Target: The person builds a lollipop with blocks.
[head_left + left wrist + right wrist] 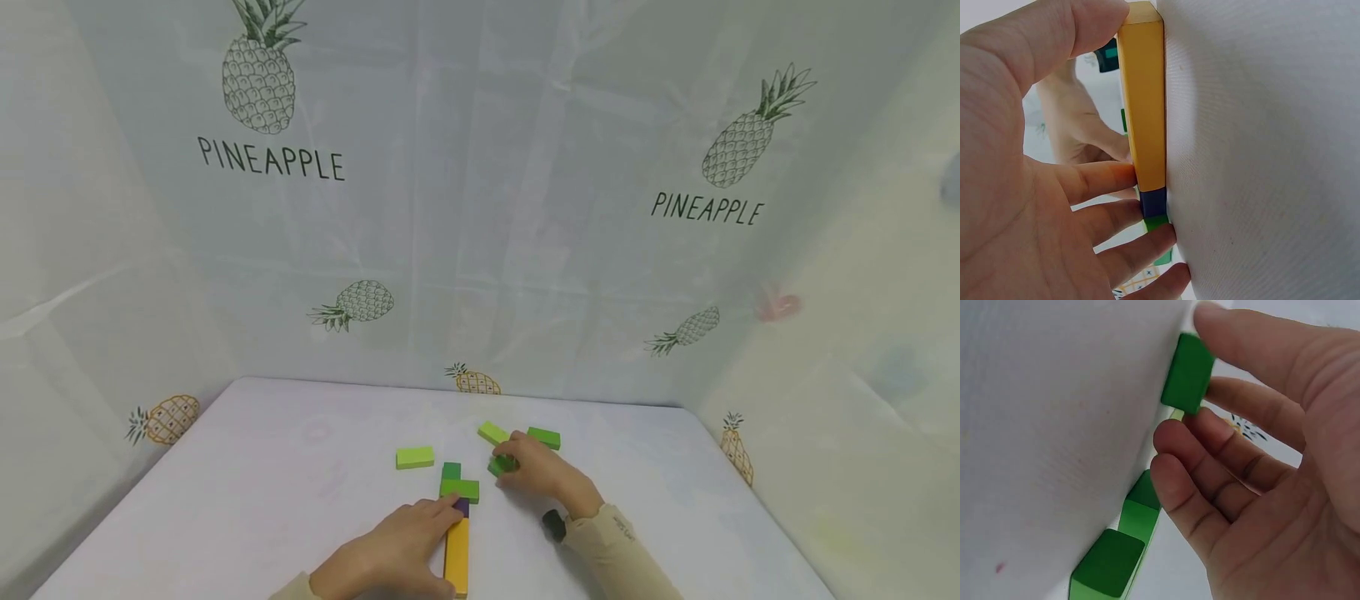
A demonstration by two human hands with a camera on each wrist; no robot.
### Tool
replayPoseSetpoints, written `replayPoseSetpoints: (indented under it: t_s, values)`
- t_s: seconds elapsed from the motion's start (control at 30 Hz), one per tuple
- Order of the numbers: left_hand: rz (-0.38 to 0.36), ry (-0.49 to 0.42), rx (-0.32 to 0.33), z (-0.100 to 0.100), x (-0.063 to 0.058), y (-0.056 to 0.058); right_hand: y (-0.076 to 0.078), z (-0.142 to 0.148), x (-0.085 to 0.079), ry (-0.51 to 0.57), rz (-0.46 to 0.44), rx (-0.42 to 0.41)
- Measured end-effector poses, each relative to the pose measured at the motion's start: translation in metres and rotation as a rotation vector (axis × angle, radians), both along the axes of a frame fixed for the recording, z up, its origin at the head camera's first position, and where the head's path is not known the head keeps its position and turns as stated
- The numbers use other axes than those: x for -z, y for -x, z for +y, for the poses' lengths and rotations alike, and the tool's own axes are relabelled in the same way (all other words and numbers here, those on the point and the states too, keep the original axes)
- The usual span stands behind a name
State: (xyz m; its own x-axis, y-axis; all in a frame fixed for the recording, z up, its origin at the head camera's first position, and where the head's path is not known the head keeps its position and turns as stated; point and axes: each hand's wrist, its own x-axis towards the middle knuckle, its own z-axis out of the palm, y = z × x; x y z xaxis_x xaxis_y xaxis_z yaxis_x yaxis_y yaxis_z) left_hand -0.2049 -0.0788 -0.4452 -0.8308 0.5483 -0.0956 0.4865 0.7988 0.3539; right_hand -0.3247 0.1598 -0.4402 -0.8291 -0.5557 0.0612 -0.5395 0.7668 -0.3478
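Note:
My left hand (408, 542) lies beside a long yellow block (1144, 106). Its thumb touches the block's near end, and its fairly straight fingers reach along the side to a dark blue block (1154, 203) that continues the line. Just beyond, a green block (461, 490) lies crosswise, with a darker green block (452, 471) behind it. To the right, my right hand (543, 475) pinches a small green block (1189, 374) between thumb and fingers, low at the tabletop.
A light green block (415, 457) lies left of the row. Past the right hand are a yellow-green block (492, 432) and another green block (544, 437). A pineapple-printed cloth (487, 208) hangs behind the white table (300, 467) and along its sides.

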Motion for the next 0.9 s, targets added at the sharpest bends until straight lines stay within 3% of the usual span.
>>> replayPoseSetpoints:
  t_s: [0.9]
  values:
    - [0.014,0.008,0.005,0.0008,0.0005,0.0001,-0.0016,-0.0035,0.0014,0.011,-0.010,-0.002]
